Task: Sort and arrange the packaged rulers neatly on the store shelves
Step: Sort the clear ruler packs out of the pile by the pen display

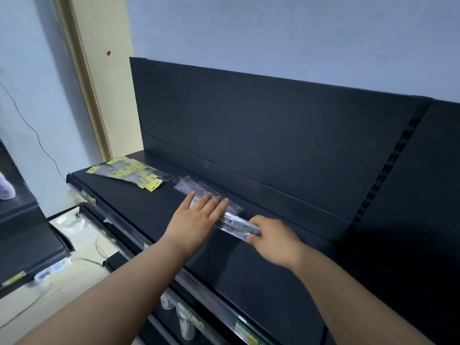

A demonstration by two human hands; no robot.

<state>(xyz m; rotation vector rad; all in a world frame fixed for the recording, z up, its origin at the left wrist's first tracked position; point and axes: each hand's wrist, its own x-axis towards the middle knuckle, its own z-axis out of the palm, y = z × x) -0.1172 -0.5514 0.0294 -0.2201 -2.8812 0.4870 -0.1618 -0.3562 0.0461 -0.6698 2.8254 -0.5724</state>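
Observation:
A row of clear packaged rulers [189, 186] lies on the black top shelf [139, 205], running from the back left toward the middle. My left hand [196, 215] lies flat on them with straight fingers. My right hand [271, 235] pinches the near end of one clear packaged ruler [236, 224], which sits at the right end of the row. A messy pile of rulers with yellow header cards [129, 171] lies at the far left end of the same shelf.
The dark back panel [273, 135] rises behind the shelf. Price-tag rails [199, 285] line the shelf fronts; white bottles [185, 324] stand on a lower shelf. A power strip [53, 268] and cables lie on the floor at left, beside another dark shelf [25, 247].

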